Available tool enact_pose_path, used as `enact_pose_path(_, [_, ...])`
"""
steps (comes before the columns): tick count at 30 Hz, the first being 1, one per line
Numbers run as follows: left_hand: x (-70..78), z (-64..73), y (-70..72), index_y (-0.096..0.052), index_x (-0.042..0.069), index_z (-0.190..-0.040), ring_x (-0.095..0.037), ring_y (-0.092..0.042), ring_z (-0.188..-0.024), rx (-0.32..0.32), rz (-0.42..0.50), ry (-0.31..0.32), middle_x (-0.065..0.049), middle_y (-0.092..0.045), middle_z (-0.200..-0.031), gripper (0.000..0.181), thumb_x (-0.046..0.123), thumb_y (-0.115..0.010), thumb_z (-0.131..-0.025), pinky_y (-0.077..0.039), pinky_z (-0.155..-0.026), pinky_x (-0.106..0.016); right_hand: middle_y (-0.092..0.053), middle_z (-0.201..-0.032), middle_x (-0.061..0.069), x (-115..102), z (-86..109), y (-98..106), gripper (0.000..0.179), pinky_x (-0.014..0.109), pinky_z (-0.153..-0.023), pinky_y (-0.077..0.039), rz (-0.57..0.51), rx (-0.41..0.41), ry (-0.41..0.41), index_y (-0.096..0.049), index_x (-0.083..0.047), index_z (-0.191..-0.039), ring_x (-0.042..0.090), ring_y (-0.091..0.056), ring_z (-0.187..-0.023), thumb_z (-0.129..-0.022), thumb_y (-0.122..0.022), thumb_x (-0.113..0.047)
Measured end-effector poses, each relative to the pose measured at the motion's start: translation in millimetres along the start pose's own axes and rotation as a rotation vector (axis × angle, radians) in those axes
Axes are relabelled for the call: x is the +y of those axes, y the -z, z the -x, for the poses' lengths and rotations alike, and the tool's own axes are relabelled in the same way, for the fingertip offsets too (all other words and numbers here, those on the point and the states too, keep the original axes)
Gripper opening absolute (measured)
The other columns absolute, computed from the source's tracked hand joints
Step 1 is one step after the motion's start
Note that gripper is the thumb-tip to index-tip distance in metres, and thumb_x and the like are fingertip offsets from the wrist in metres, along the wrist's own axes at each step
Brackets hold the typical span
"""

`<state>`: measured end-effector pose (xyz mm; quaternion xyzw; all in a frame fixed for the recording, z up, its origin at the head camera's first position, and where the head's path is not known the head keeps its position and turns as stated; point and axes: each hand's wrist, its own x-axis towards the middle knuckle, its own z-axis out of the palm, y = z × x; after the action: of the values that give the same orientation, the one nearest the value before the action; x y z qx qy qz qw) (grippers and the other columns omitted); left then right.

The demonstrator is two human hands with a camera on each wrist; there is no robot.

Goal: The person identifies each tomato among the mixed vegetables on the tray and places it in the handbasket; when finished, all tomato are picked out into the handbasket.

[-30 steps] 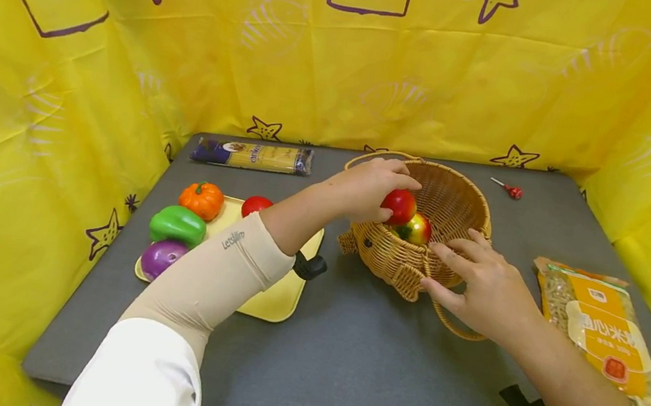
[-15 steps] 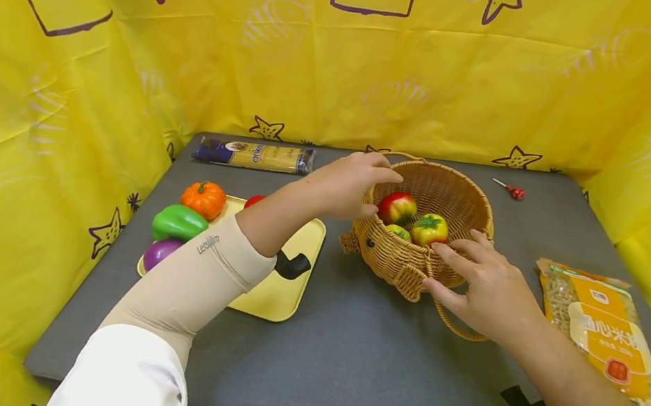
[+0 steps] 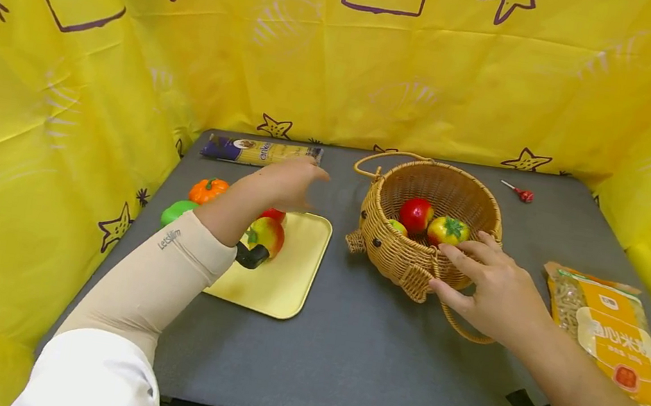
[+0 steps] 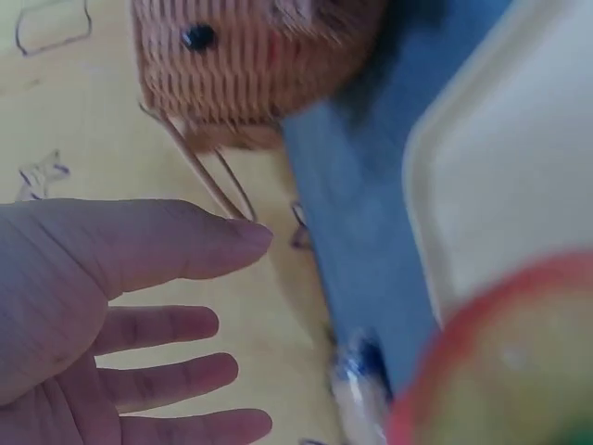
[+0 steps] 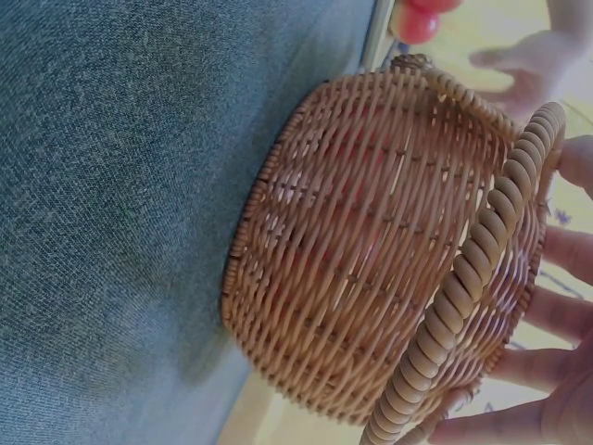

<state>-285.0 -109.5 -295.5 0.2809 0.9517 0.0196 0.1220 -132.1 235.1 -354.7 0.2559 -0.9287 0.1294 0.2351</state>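
My left hand is over the far part of the yellow tray, fingers extended and holding nothing. Close by it on the tray lie a red-yellow apple and a red round fruit, partly hidden. The left wrist view has the hand with fingers spread, an apple blurred near the lens. My right hand rests at the near right rim of the wicker basket, its fingers fairly straight. Inside the basket are a red apple, a yellow-red fruit and a greenish one.
An orange pumpkin and a green pepper sit at the tray's left. Behind lies a noodle packet. A lollipop is at the back right, a large orange food bag at the right. Yellow cloth surrounds the table.
My left hand let the red apple go into the basket, then moved left, away from the basket and over the tray. The right hand stays at the basket rim.
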Motion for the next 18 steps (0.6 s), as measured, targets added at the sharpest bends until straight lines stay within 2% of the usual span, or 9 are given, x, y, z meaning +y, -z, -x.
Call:
enact_pose_path(3, [-15.3, 2.7, -6.8, -0.054, 0.013, -0.149, -0.035, -0.045, -0.139, -0.025, 0.015, 0.049, -0.017, -0.046, -0.154, 0.067, 0.013, -0.077, -0.087, -0.043, -0.112, -0.048, -0.071, -0.115, 0.017, 0, -0.3, 0, 0.056, 0.069, -0.084, -0.052, 0.003, -0.003, -0.001, -0.075, -0.012, -0.123, 0.054, -0.057, -0.122, -0.074, -0.088, -0.036])
enact_pose_path(7, [-32.3, 3.3, -15.6, -0.053, 0.012, -0.149, -0.032, -0.057, -0.118, -0.059, 0.027, 0.082, -0.018, -0.052, -0.147, 0.069, 0.008, -0.075, -0.084, -0.052, -0.095, -0.043, -0.071, -0.114, 0.018, 1, 0.1, -1, 0.056, 0.069, -0.085, -0.052, 0.003, 0.003, 0.004, -0.075, -0.012, -0.123, 0.055, -0.057, -0.122, -0.074, -0.088, -0.036])
enact_pose_path(13, [-52.0, 3.4, -25.5, -0.054, 0.01, -0.149, -0.03, -0.06, -0.101, -0.099, 0.019, 0.098, -0.021, -0.059, -0.14, 0.07, 0.011, -0.078, -0.083, -0.051, -0.086, -0.039, -0.071, -0.114, 0.017, 1, 0.4, -1, 0.056, 0.069, -0.085, -0.052, 0.0, 0.006, 0.009, -0.076, -0.011, -0.123, 0.055, -0.057, -0.122, -0.074, -0.088, -0.036])
enact_pose_path(18, [-62.1, 6.7, -30.5, -0.056, 0.011, -0.147, -0.025, -0.06, -0.085, -0.116, 0.059, 0.141, -0.021, -0.06, -0.139, 0.064, 0.006, -0.071, -0.085, -0.05, -0.071, -0.032, -0.072, -0.115, 0.016, 0, 0.4, 0, 0.056, 0.069, -0.085, -0.052, -0.001, 0.003, 0.005, -0.076, -0.011, -0.123, 0.055, -0.057, -0.122, -0.074, -0.088, -0.037])
